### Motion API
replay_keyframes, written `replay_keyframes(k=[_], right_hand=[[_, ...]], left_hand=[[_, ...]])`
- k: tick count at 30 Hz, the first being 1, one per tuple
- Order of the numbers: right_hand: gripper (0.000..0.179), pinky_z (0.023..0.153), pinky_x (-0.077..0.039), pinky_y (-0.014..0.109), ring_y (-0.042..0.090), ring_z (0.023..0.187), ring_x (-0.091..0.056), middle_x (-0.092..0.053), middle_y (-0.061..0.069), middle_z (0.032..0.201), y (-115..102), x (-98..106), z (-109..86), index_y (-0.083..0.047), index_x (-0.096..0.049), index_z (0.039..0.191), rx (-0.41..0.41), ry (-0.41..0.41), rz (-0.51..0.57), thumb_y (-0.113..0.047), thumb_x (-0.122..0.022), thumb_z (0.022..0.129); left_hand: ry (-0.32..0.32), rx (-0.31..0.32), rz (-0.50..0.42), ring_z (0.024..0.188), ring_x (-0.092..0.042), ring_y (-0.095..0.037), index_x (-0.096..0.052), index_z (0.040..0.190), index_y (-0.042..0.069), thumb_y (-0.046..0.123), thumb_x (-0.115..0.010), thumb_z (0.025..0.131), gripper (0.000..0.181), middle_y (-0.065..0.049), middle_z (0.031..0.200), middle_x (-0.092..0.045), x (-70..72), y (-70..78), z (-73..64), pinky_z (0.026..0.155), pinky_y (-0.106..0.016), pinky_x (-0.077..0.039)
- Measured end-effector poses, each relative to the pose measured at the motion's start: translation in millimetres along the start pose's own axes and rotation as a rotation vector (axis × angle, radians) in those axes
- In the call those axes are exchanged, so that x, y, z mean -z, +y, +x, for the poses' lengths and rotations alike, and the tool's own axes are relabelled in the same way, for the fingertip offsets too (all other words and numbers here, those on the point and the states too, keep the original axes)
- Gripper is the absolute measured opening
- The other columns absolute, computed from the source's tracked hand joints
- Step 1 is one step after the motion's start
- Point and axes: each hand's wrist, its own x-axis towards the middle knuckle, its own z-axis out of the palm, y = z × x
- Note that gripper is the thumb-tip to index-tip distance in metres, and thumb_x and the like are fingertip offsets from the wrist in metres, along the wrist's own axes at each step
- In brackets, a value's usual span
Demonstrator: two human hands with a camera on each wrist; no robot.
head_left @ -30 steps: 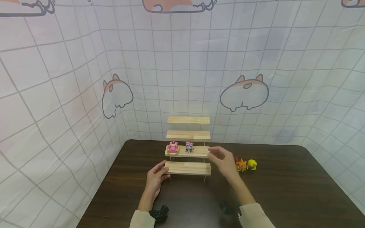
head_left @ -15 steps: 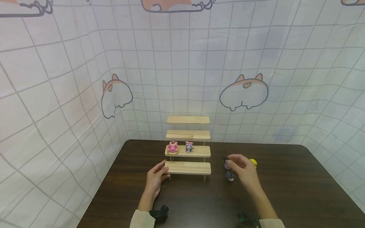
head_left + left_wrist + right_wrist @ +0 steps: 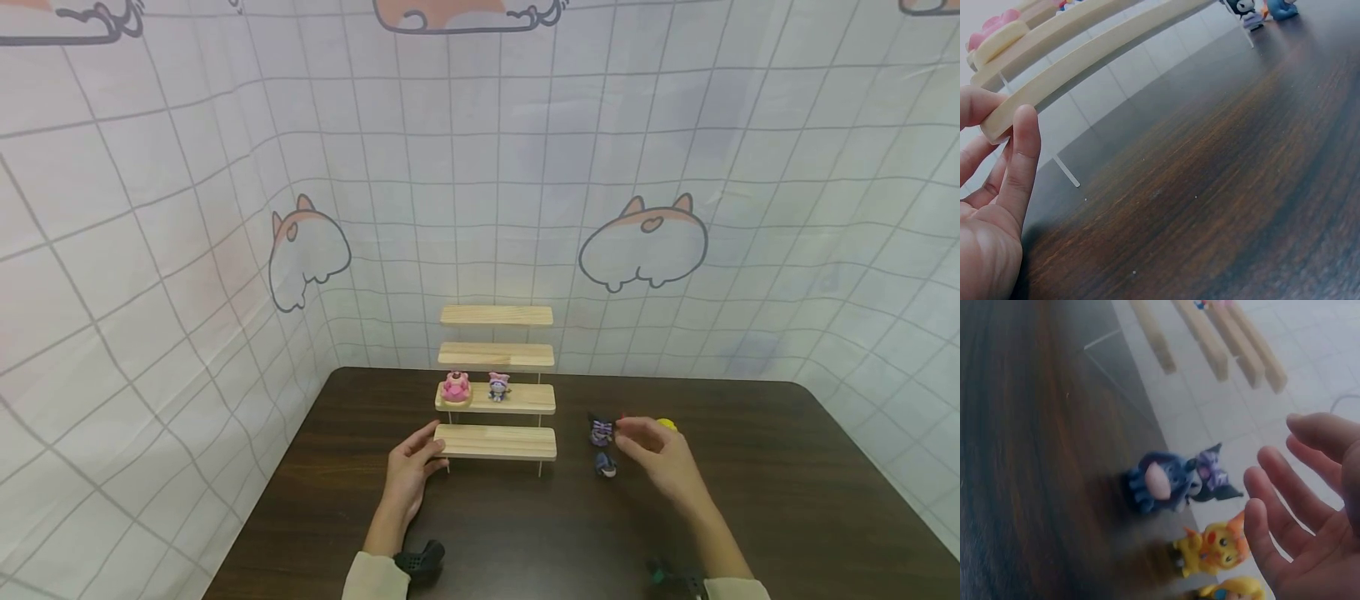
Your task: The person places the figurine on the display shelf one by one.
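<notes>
My left hand [image 3: 408, 467] grips the left end of the lowest board of a four-step wooden display stand [image 3: 495, 443], thumb and fingers around the board. On the second step sit a pink figurine on a round base [image 3: 456, 388] and a small one with a pink hat [image 3: 498, 387]. My right hand [image 3: 663, 458] is just right of a purple-and-black figurine [image 3: 601, 432] and a blue donkey figurine [image 3: 605, 464], fingers loosely bent, holding nothing. In the right wrist view, an orange-and-yellow figurine [image 3: 1216, 547] stands close below the fingers; in the head view the hand mostly hides it.
A yellow figurine [image 3: 667, 425] shows partly behind my right hand. The stand's thin legs [image 3: 1066, 172] rest on the dark wood table [image 3: 517, 533]. A white gridded cloth [image 3: 480, 167] with corgi drawings encloses the back and sides.
My right hand has moved away from the right end of the stand's second step, rightward to the figurines on the table. My left hand keeps its grip in the same place.
</notes>
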Motion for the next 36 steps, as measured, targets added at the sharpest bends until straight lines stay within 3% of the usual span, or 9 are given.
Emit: replay_keyframes(k=[14, 24, 36], right_hand=[[0.041, 0.081, -0.059, 0.023, 0.029, 0.109, -0.069, -0.069, 0.020, 0.125, 19.2, -4.1, 2.1, -0.001, -0.064, 0.133, -0.072, -0.178, -0.039, -0.019, -0.072, 0.096], [0.051, 0.080, -0.060, 0.025, 0.031, 0.106, -0.071, -0.066, 0.027, 0.130, 28.2, -9.6, 0.6, -0.002, -0.060, 0.139, -0.076, -0.236, -0.054, -0.020, -0.075, 0.093], [0.048, 0.080, -0.061, 0.029, 0.030, 0.104, -0.070, -0.065, 0.028, 0.131, 34.4, -17.7, 0.7, -0.004, -0.062, 0.138, -0.108, -0.218, -0.089, -0.013, -0.075, 0.093]], left_hand=[[-0.001, -0.004, 0.002, 0.085, -0.068, -0.011, -0.056, 0.143, -0.004, 0.003, -0.069, 0.096, 0.049, -0.003, 0.107, -0.069, -0.3, 0.0, -0.4, 0.071, -0.023, -0.062], [0.004, -0.003, 0.009, 0.085, -0.068, -0.011, -0.056, 0.143, -0.004, 0.004, -0.069, 0.096, 0.049, -0.003, 0.107, -0.068, -0.3, 0.2, -1.2, 0.071, -0.023, -0.062], [0.001, -0.003, 0.002, 0.086, -0.068, -0.011, -0.055, 0.143, -0.004, 0.004, -0.070, 0.095, 0.051, -0.003, 0.106, -0.067, 0.6, -0.7, 0.1, 0.071, -0.023, -0.062]])
